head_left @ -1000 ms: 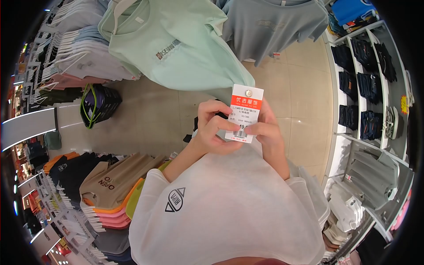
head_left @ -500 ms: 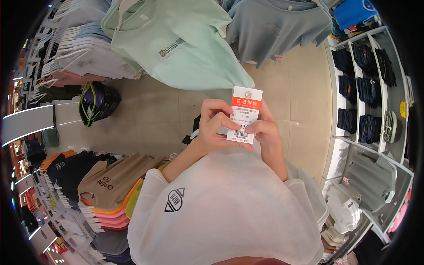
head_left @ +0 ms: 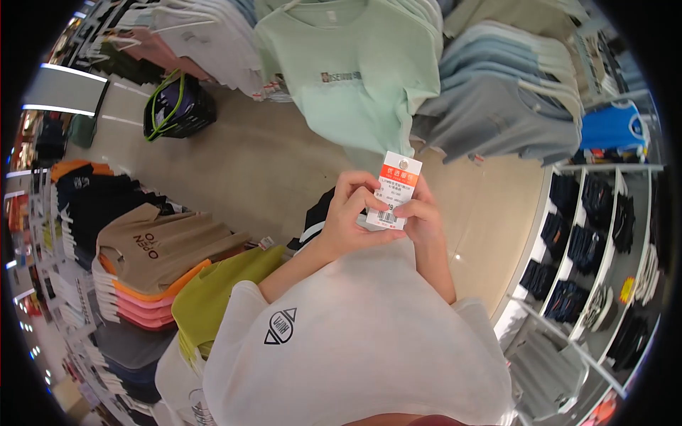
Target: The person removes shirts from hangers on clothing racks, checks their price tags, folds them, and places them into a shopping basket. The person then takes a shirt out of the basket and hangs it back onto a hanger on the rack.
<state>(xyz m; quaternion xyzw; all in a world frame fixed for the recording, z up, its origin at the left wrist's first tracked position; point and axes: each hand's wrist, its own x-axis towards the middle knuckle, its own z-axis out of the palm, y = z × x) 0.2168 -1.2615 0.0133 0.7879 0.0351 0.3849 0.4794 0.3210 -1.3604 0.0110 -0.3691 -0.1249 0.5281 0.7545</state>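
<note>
Between both hands I see a white and orange price tag (head_left: 399,182) with a barcode, held upright in front of my chest. My left hand (head_left: 355,216) pinches its left edge between thumb and fingers. From the right, my right hand (head_left: 420,216) grips the lower part, thumb on the printed face and the other fingers mostly behind it. Just beyond the tag hangs a mint green T-shirt (head_left: 348,64) with a small printed chest line; its lower hem comes down to the tag's top.
Grey-blue T-shirts (head_left: 497,117) hang on a rack ahead right. A black shopping basket (head_left: 195,110) with green handles stands on the floor ahead left. To my left are racked tops, including a brown T-shirt (head_left: 160,248). Shelves of folded dark jeans (head_left: 572,245) line the right.
My view has turned, so the racks and basket sit further right and the jeans shelves lower. The mint T-shirt appears more upright. Both hands keep their hold on the tag, which tilts slightly more.
</note>
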